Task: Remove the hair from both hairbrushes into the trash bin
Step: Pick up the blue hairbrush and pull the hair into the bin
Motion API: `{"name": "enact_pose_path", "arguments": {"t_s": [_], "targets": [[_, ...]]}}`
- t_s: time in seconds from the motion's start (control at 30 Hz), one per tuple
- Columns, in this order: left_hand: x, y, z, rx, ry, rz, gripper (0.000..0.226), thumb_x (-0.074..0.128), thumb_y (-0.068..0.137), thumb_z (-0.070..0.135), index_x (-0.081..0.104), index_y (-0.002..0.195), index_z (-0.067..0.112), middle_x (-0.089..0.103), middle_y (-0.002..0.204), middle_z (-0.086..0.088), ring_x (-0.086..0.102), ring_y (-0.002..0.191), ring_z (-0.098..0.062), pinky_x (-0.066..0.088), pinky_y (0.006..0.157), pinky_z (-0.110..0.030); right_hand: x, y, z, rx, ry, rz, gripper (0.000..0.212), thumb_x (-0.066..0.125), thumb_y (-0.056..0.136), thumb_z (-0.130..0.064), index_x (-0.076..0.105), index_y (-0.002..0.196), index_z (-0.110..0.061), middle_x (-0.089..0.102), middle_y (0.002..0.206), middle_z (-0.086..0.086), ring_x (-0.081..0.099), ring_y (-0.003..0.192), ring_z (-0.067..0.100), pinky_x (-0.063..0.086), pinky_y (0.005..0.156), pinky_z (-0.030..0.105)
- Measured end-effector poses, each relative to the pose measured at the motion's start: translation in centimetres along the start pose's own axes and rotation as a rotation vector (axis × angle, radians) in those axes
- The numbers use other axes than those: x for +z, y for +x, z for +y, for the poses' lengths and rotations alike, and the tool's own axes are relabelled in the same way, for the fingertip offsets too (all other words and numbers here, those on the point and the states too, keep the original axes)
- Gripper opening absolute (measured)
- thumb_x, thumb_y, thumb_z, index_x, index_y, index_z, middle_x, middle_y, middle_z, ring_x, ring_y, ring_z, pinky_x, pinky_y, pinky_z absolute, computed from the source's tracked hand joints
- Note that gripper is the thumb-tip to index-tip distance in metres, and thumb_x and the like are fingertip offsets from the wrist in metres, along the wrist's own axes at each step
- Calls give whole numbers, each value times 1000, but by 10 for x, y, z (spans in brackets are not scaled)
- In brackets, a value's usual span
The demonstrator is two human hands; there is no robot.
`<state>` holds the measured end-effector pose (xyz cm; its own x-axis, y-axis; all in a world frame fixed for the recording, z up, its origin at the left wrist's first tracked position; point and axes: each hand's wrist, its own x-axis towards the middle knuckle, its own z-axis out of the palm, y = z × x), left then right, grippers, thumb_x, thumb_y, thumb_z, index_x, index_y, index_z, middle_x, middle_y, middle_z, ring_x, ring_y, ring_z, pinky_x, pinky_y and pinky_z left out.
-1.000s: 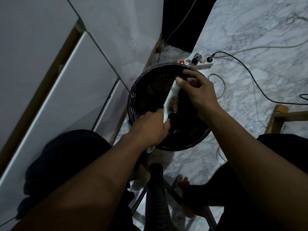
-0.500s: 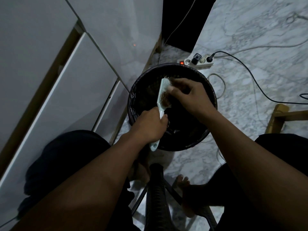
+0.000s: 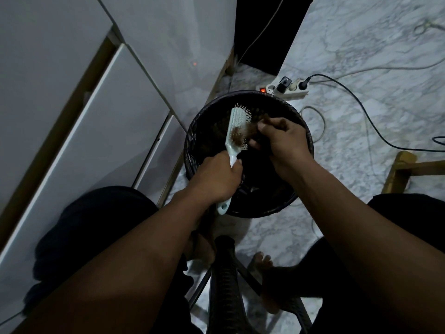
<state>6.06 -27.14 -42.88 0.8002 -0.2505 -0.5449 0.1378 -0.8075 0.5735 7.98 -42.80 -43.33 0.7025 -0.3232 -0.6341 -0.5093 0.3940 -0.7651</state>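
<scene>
Both hands work one hairbrush over the trash bin, hair partly pulled free.

Left hand [image 3: 214, 179] is closed round the handle of the pale hairbrush [image 3: 237, 131], holding it bristles-up above the black trash bin [image 3: 192, 150]; right hand [image 3: 281, 141] pinches a brown clump of hair [image 3: 239, 137] that clings to the lower bristles. The upper bristles look clean, so I judge this brush about half done. No second brush is in view; it remains to do.
</scene>
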Motion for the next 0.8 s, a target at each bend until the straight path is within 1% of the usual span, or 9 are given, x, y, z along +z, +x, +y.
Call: {"name": "enact_pose_path", "arguments": {"t_s": [0.1, 0.17, 0.23, 0.33, 0.43, 0.53, 0.67, 0.73, 0.8], "targets": [[1, -1, -2, -15, 37, -2, 31, 43, 102, 40, 55, 91, 14, 65, 84, -5, 62, 73, -20, 38, 56, -30, 3, 0, 4, -120, -157, -7, 11, 68, 95, -11, 69, 105, -8, 71, 109, 10, 72, 95, 20, 62, 78, 33], [1, -1, -2, -30, 65, 3, 29, 42, 101, 38, 57, 101, 12, 66, 91, -6, 63, 79, -23, 41, 61, -31, 1, -2, 9, -288, -363, -161, 35, 78, 88, -23, 67, 120, -16, 72, 113, 3, 71, 104, 11, 58, 87, 25], [0, -1, 0, -33, 83, 0, 26, 42, 101, 34, 57, 104, 14, 65, 91, -6, 63, 78, -23, 40, 57, -31, 1, -6, 14, -400, -587, -267, 54, 87, 76, -35, 66, 125, -26, 69, 120, 2, 68, 110, 8, 55, 96, 21], [-1, -2, 1, -27, 74, -11, 24, 41, 101, 33, 56, 97, 15, 65, 84, -6, 61, 71, -20, 35, 51, -29, 0, -6, 23, -552, -769, -200, 43, 90, 72, -34, 76, 111, -24, 69, 110, 3, 68, 99, 8, 54, 92, 19], [-1, -3, 1, -19, 54, -7, 26, 42, 102, 33, 55, 91, 13, 64, 83, -5, 61, 70, -18, 34, 51, -27, 1, -3, 24, -603, -685, -151, 25, 89, 75, -27, 82, 97, -16, 77, 95, 4, 74, 89, 14, 59, 86, 32], [0, -2, 1, -16, 46, -1, 27, 43, 102, 36, 55, 93, 13, 64, 86, -4, 62, 75, -20, 38, 58, -29, -2, 5, 21, -450, -524, -116, 16, 84, 82, -21, 79, 92, -10, 80, 93, 8, 78, 89, 19, 64, 80, 41], [-1, -2, 2, 6, 59, 19, 26, 44, 103, 37, 52, 93, 14, 62, 85, -3, 58, 69, -14, 36, 55, -29, -3, 8, 17, -146, -207, -86, 18, 66, 97, -10, 68, 109, 4, 78, 104, 15, 78, 92, 23, 64, 68, 40], [-2, -3, 1, 6, 65, 26, 25, 44, 103, 37, 51, 93, 14, 62, 86, -4, 58, 70, -15, 36, 55, -29, 0, 5, 12, -31, -88, -66, 12, 59, 101, -7, 65, 108, 0, 75, 107, 17, 77, 90, 23, 63, 62, 34], [-1, -3, 1, 1, 72, 26, 26, 44, 102, 37, 51, 94, 14, 63, 89, -5, 60, 75, -20, 39, 61, -30, 1, 3, 8, 54, -24, -78, 8, 58, 102, -12, 61, 108, -10, 72, 117, 19, 75, 98, 26, 62, 63, 37]]}}
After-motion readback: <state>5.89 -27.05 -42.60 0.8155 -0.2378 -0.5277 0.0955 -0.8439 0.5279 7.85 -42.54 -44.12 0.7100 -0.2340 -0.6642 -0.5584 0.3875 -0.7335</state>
